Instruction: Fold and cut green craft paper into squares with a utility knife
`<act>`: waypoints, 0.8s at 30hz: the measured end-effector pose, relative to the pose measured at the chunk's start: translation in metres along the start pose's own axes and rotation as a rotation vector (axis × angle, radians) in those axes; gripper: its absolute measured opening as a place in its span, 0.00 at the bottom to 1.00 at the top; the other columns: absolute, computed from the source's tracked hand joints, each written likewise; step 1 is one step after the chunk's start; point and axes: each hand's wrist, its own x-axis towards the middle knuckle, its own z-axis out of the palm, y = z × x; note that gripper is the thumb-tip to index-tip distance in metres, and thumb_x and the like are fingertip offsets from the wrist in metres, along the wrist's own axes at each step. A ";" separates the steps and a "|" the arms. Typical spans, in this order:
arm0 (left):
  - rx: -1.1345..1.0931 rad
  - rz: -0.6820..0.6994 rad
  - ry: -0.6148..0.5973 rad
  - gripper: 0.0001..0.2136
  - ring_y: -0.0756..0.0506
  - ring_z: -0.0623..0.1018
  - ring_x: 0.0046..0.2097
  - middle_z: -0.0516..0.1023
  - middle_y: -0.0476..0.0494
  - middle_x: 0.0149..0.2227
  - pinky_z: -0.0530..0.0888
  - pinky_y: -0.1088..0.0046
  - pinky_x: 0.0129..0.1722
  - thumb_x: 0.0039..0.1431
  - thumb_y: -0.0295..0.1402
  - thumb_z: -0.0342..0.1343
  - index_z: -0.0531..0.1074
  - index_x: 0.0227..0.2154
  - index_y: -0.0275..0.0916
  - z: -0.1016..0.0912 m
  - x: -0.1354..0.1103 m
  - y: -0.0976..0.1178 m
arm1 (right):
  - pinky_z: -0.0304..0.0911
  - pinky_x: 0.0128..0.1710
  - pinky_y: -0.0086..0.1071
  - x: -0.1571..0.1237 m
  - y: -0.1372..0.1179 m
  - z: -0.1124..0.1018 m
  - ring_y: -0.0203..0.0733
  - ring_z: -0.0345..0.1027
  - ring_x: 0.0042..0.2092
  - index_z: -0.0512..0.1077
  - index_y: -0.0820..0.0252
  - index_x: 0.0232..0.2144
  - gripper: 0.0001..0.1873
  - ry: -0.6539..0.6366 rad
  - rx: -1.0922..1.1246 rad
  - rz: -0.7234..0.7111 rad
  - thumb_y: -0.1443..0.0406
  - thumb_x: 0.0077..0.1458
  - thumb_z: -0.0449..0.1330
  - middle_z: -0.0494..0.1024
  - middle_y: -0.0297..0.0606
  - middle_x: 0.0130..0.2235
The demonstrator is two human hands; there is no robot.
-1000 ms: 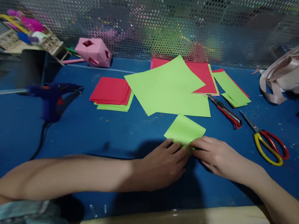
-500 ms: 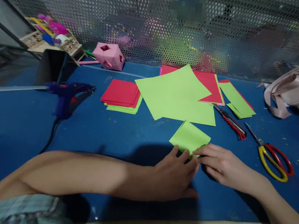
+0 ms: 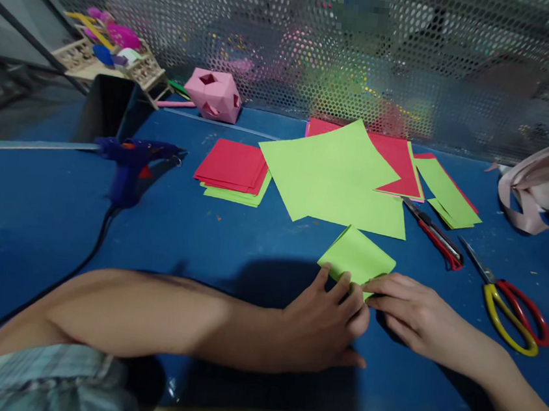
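Observation:
A small sheet of green paper [image 3: 358, 259] is bent over into a curved fold on the blue table, in front of me. My left hand [image 3: 324, 322] holds its near edge down with curled fingertips, while the thumb sticks out clear of the paper. At the paper's right near corner, my right hand [image 3: 417, 312] grips the edge with its fingers close together, and its thumb is hidden. The fingertips of both hands almost meet there. Behind the folded piece lie large green sheets [image 3: 327, 172], partly over red sheets [image 3: 397, 156].
A stack of red and green squares [image 3: 233, 165] lies left of the large sheets. Further left is a blue glue gun [image 3: 131, 167] with its cord. A box cutter [image 3: 433, 235], scissors [image 3: 509, 308] and green strips [image 3: 447, 191] are at right. A pink paper polyhedron [image 3: 213, 94] stands by the mesh.
The view has shifted slightly, so the things on the table appear moved. Both hands stay on the small green paper, whose fold still curves up.

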 end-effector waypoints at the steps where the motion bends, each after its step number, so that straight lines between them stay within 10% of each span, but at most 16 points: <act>1: 0.007 0.002 -0.004 0.30 0.27 0.67 0.57 0.68 0.29 0.55 0.66 0.40 0.51 0.65 0.54 0.44 0.66 0.56 0.31 0.000 0.000 0.000 | 0.66 0.50 0.38 0.000 0.000 0.000 0.43 0.69 0.50 0.75 0.59 0.44 0.15 -0.004 0.005 0.005 0.72 0.62 0.50 0.77 0.43 0.48; 14: 0.030 0.017 0.006 0.32 0.26 0.69 0.55 0.71 0.29 0.53 0.68 0.39 0.48 0.62 0.57 0.45 0.70 0.53 0.33 0.000 0.006 0.000 | 0.70 0.50 0.42 0.009 0.002 0.000 0.45 0.70 0.53 0.70 0.57 0.53 0.19 0.316 -0.032 -0.025 0.72 0.62 0.52 0.77 0.46 0.50; 24: 0.031 0.029 0.012 0.33 0.26 0.69 0.54 0.72 0.28 0.52 0.68 0.38 0.47 0.62 0.58 0.44 0.71 0.51 0.32 -0.001 0.007 0.000 | 0.71 0.49 0.47 0.030 0.028 0.027 0.50 0.70 0.52 0.68 0.65 0.56 0.21 0.283 -0.123 -0.028 0.71 0.64 0.48 0.74 0.54 0.56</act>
